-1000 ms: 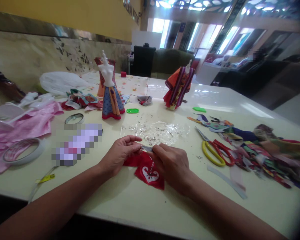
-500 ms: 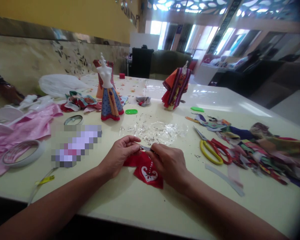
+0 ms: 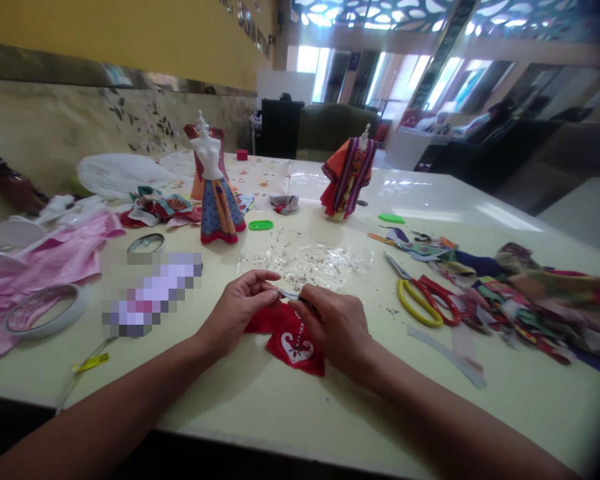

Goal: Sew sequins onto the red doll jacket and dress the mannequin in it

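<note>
A small red cloth piece (image 3: 286, 339) with a white heart pattern lies on the cream table (image 3: 300, 413) in front of me. My left hand (image 3: 240, 308) pinches its upper left edge, fingers closed. My right hand (image 3: 333, 327) rests on its right side, fingers pinched on a thin silvery strip (image 3: 290, 294) that runs between both hands. Just beyond the hands lies a clear plastic sheet (image 3: 310, 261) strewn with tiny sequins.
Yellow and red scissors (image 3: 423, 299) and a heap of cloth scraps (image 3: 520, 293) lie to the right. Two small mannequins in dresses (image 3: 216, 193) (image 3: 349, 175) stand farther back. Tape rolls (image 3: 43, 310) (image 3: 147, 243) and pink fabric (image 3: 50, 257) sit at left.
The hands and the red cloth hold almost the same place; the view has tilted slightly, so everything sits a little lower left in the picture.
</note>
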